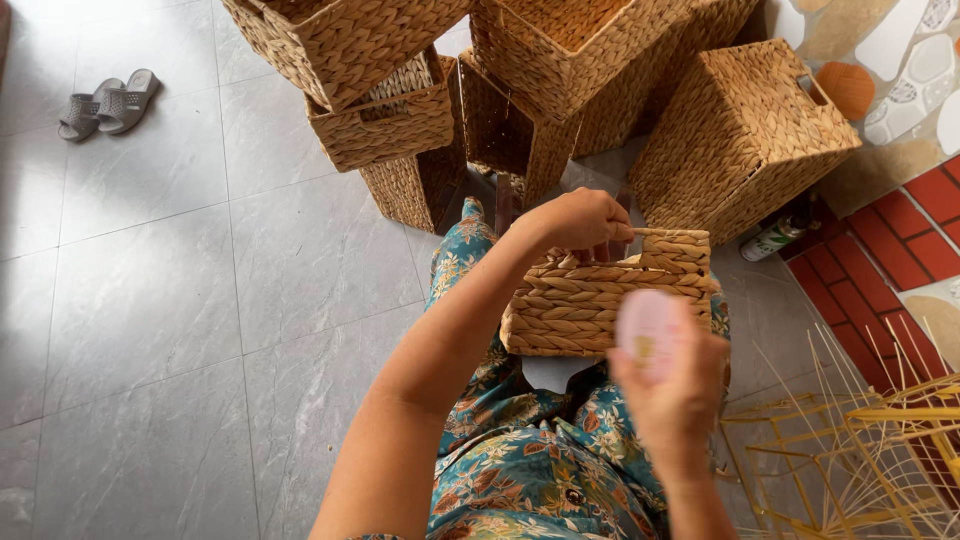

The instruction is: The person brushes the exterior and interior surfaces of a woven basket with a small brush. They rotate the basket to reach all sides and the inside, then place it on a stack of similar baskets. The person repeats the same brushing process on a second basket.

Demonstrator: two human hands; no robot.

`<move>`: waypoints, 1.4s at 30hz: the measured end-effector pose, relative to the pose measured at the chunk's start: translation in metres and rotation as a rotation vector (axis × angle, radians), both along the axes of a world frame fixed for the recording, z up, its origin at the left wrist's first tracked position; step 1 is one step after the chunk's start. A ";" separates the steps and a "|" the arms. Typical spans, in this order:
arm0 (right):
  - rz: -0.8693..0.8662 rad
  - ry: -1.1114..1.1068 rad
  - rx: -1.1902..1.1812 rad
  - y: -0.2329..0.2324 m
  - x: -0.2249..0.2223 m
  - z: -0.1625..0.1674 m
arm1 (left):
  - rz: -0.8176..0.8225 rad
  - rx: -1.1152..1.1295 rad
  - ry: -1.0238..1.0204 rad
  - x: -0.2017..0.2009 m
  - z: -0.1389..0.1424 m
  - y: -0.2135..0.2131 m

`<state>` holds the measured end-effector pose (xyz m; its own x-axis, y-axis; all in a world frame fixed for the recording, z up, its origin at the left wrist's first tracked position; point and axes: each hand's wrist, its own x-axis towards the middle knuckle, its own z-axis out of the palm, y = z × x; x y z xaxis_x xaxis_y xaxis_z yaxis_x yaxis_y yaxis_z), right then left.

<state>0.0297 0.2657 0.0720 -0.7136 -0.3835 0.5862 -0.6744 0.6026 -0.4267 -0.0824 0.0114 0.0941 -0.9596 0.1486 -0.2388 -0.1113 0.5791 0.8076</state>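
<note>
Item: small rectangular basket of plaited tan water-hyacinth rope, resting on my lap over the teal floral-print trousers. Long axis runs left to right across my thighs; open mouth faces up and slightly away from me.

Left hand: curled closed over the far top rim of the basket, fingers hooked into the weave, steadying it. This hand is the one in contact with the basket.

Right hand: raised between me and the near wall of the basket, clasped around a small pale pink rounded object, blurred; I cannot tell what it is. It hovers just in front of the basket's right end, and whether it touches the weave I cannot tell. The basket lies directly ahead of this grip, toward the far side.

Surroundings: stack of larger finished woven baskets beyond my knees, near but apart from the one on my lap. Bare yellow wire basket frames with loose pale strands to my right, close beside my right forearm, crowding that side. Small spray can lying on the floor by the red-brick-pattern paving. Grey tiled floor opens wide to my left. Pair of grey slippers well apart, far left.
</note>
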 end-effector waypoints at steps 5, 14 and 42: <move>0.350 -0.044 0.034 -0.063 0.039 0.013 | -0.057 0.199 -0.167 -0.008 -0.006 -0.001; -0.027 -0.106 0.027 0.032 -0.039 0.021 | -0.046 -0.002 0.137 0.027 -0.026 -0.048; -0.061 -0.055 0.049 0.004 -0.033 0.033 | 0.110 0.235 0.213 0.054 -0.034 -0.038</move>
